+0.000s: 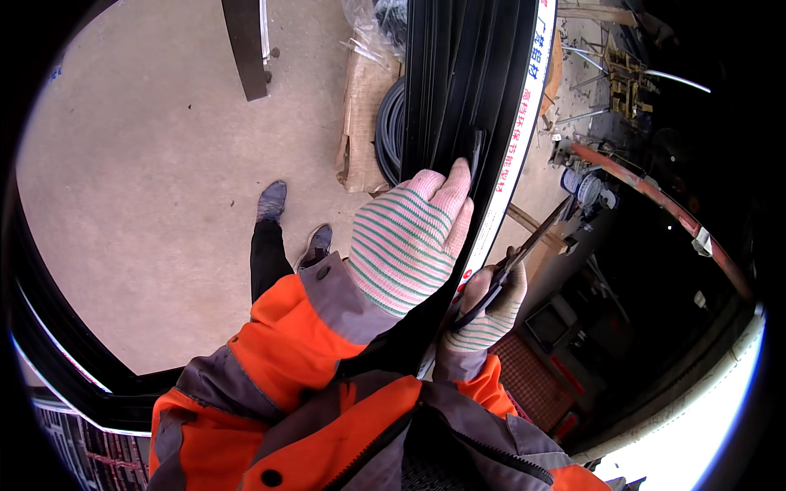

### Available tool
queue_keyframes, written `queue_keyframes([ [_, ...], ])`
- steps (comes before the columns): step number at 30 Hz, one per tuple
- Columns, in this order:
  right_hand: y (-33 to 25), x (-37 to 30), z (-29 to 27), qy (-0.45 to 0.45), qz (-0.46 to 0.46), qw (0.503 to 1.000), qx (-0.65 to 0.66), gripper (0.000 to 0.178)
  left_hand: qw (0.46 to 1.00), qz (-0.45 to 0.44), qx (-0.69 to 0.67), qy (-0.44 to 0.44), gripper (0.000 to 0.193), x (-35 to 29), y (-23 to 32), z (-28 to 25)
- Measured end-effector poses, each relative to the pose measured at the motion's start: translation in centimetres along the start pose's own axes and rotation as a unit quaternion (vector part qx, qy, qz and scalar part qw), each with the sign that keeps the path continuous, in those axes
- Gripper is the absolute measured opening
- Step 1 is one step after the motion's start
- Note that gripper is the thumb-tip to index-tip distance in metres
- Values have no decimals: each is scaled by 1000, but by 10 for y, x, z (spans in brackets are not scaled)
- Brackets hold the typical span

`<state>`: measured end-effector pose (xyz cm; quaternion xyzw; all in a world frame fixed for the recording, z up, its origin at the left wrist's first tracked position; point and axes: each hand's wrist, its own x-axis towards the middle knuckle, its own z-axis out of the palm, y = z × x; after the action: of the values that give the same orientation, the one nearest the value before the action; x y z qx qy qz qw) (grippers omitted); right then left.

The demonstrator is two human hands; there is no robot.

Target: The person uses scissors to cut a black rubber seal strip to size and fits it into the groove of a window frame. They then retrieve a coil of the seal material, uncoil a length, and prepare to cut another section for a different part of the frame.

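Note:
A black grooved frame profile [438, 82], with a white printed film along its right side, runs away from me. My left hand [405, 245], in a pink glove with green stripes, lies over it. Its fingers are pressed together, the fingertips at a thin dark strip [477, 147] in a groove; the glove hides part of the grip. Beyond the film-covered edge, my right hand [499, 307], in a similar glove, is closed round a long, narrow dark tool [539, 233]. This points up and to the right; its exact kind is unclear.
Left of the profile lie a coil of dark tubing or strip [390, 135] and a flat cardboard piece [364, 114]. A dark bar [244, 49] reaches over the concrete floor [147, 164]. Dark shoes [273, 200] stand below. A reddish rail [655, 204] is at right.

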<state>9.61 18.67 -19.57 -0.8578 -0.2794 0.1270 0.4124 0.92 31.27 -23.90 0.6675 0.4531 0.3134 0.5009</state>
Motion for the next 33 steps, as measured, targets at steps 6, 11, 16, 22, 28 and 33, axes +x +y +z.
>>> queue_keyframes([
  [6,-6,-1,9,20,-13,1000,14,42,999,-15,-47,-8,49,2,0,-1],
  [11,1,0,5,5,-17,1000,25,41,997,-4,-71,3,50,2,-4,1],
  [16,8,0,2,10,-21,999,26,41,996,-7,-93,2,49,3,-5,2],
  [22,13,1,-1,3,-42,999,-12,45,992,-19,-122,-9,48,5,-7,-2],
  [28,14,1,-4,2,-46,998,-31,47,995,-6,-103,-2,53,5,-7,0],
  [33,21,1,-9,-1,-40,999,-29,47,994,-32,-97,-37,55,9,-4,-6],
])
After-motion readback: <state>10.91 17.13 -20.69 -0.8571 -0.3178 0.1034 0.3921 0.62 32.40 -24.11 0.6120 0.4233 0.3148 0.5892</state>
